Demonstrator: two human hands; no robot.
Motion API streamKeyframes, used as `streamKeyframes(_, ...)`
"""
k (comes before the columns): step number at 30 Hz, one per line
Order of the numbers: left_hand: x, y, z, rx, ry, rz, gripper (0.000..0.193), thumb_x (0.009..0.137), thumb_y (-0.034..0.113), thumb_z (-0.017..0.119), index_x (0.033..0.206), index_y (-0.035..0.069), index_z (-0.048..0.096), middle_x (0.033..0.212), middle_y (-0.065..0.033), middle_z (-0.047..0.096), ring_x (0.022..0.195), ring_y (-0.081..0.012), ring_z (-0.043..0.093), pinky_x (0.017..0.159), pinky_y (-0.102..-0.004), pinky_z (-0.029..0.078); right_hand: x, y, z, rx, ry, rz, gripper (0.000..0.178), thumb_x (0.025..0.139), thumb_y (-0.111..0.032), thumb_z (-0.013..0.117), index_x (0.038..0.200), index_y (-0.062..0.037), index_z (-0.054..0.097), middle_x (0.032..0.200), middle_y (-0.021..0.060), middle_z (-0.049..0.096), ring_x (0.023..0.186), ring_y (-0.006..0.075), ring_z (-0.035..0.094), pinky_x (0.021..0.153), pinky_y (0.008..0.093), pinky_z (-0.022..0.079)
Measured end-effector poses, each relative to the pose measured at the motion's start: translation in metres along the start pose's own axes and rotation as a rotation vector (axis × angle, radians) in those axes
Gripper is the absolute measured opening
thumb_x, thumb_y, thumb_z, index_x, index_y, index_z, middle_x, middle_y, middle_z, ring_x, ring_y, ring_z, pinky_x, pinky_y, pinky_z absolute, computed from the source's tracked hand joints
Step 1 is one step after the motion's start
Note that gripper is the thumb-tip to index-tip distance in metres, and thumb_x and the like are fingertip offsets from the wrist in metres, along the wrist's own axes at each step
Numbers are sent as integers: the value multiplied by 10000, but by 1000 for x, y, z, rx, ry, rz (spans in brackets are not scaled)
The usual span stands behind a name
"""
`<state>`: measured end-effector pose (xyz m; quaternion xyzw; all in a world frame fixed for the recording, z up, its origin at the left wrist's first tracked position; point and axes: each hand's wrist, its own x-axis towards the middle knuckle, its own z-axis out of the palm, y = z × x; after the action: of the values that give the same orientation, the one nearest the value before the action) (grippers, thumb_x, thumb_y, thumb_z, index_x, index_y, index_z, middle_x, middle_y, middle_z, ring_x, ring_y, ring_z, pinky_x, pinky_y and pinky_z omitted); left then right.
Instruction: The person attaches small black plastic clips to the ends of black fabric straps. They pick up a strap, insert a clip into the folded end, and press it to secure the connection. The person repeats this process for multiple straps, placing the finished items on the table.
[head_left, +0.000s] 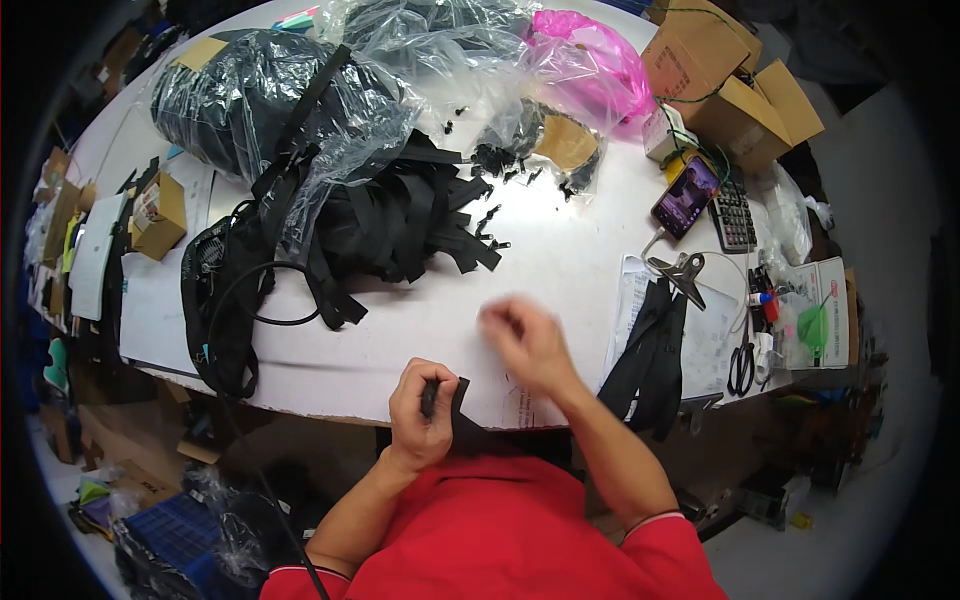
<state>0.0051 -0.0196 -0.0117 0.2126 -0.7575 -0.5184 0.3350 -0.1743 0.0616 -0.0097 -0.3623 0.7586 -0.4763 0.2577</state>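
My left hand (pixel 421 411) is closed around a black strip of zipper tape (pixel 459 396), at the table's front edge. A dark rolled end shows inside the curled fingers, and the rest hangs toward my lap. To its right, my right hand (pixel 528 343) is raised over the table, smeared by motion. Its fingers look bent, but whether they hold anything is not visible. Ahead of both hands lies a heap of black zipper strips (pixel 385 220). Small black zipper sliders (pixel 490 222) are scattered beside its right end, with more around an open plastic bag (pixel 565 145).
Clear plastic bags of black material (pixel 250 100) and a pink bag (pixel 590 60) fill the back. On the right are cardboard boxes (pixel 740 115), a lit phone (pixel 686 196), a calculator (pixel 734 218), scissors (pixel 741 368), and black strips (pixel 655 350) under a metal clip (pixel 682 277).
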Motion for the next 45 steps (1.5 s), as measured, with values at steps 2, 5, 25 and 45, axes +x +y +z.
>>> streamKeyframes(2, -1, 3, -1, -116, -43, -137, 65, 939, 4, 641, 917, -7, 581, 836, -123, 605, 721, -216, 597, 680, -304, 490, 50, 15, -6, -202, 363, -186, 127, 894, -51, 628, 1002, -43, 694, 937, 126, 635, 841, 319, 604, 773, 422, 483)
streamKeyframes(5, -2, 8, 0, -181, -97, -165, 54, 952, 31, 660, 940, -10, 627, 853, -110, 631, 726, -184, 602, 670, -297, 491, 82, 26, -2, -421, 398, -213, 91, 885, -87, 667, 967, -70, 704, 970, 98, 603, 929, 292, 572, 849, 414, 433)
streamKeyframes(25, 0, 28, 12, -433, -266, -381, 151, 894, -6, 711, 1042, -21, 685, 949, -86, 730, 870, -133, 689, 798, -248, 533, -91, -12, -42, 846, -98, 369, 218, 971, -28, 638, 1172, 54, 623, 955, 110, 693, 872, 167, 676, 799, 280, 568)
streamKeyframes(45, -1, 43, 10, -271, -303, -203, 154, 882, -9, 717, 1030, 2, 676, 898, -125, 732, 796, -182, 727, 700, -269, 556, -101, -32, -42, 67, 63, -126, 185, 797, -39, 822, 958, -19, 733, 873, 70, 684, 723, 138, 604, 647, 263, 471)
